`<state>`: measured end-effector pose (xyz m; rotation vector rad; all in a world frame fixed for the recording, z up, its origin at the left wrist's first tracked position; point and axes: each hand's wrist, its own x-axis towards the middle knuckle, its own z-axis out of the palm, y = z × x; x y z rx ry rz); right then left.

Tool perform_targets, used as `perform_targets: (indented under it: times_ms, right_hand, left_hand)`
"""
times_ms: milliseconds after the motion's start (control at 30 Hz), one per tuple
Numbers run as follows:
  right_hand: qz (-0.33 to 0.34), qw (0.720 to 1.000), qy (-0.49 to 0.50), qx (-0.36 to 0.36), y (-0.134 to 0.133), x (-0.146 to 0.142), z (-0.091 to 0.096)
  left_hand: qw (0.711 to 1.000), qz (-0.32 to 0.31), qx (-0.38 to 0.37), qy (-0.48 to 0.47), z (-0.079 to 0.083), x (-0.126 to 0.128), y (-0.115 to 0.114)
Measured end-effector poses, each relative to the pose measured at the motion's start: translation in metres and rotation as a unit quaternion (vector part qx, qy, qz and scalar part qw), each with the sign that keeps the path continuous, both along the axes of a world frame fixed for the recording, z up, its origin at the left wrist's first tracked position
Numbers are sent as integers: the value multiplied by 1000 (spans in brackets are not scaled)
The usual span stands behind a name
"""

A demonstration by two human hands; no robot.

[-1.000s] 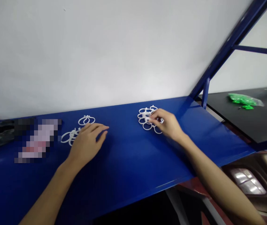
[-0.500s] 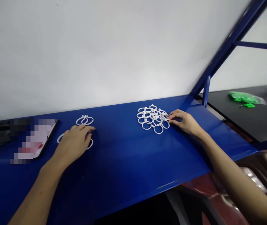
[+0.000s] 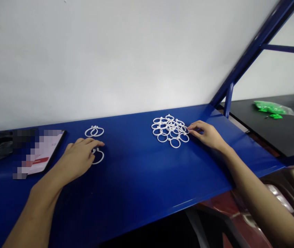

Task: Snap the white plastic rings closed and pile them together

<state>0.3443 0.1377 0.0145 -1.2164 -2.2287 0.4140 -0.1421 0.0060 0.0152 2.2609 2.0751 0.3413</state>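
The left hand [image 3: 78,158] lies released beside a lone white plastic ring [image 3: 99,159], a small linked pair [image 3: 94,131] just beyond, while the right hand's [image 3: 207,136] relaxed fingers touch the much larger ring cluster [image 3: 170,131] at mid-desk [image 3: 141,175].

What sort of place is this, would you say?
Probably a small workshop or assembly area. A blue metal workbench with a blue steel frame holds small white plastic rings, and green pieces in a clear plastic bag lie on a black shelf alongside.

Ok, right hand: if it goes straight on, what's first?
The white plastic rings. The right hand points into that pile, and its fingers sit at the edge, possibly touching; depth is unclear.
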Motion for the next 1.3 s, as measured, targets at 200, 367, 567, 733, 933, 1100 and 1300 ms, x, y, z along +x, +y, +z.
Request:
perform_targets:
  times_ms: [200,367,567,733,933,1100,1300]
  right_hand:
    - [-45,998,28,41,-4,-11,1]
    - [4,990,29,136,-23,-47,17]
    - [193,980,41,36,-65,-138,27]
    - [226,965,101,-88,-86,-195,7]
    - [198,956,196,-91,-90,-198,-3]
    - [198,970,137,-12,-89,-193,-5]
    - [234,967,7,103,-89,-182,-15]
  left_hand:
    - [998,2,19,51,-2,-4,2]
    - [999,16,16,34,8,11,6]
    - [989,21,37,-139,24,49,1]
    - [948,-3,-13,-319,19,75,-5]
    - [897,63,-18,-437,9,95,-7]
    - [914,74,17,-398,5,110,-11]
    - [923,47,30,-380,-7,116,-14]
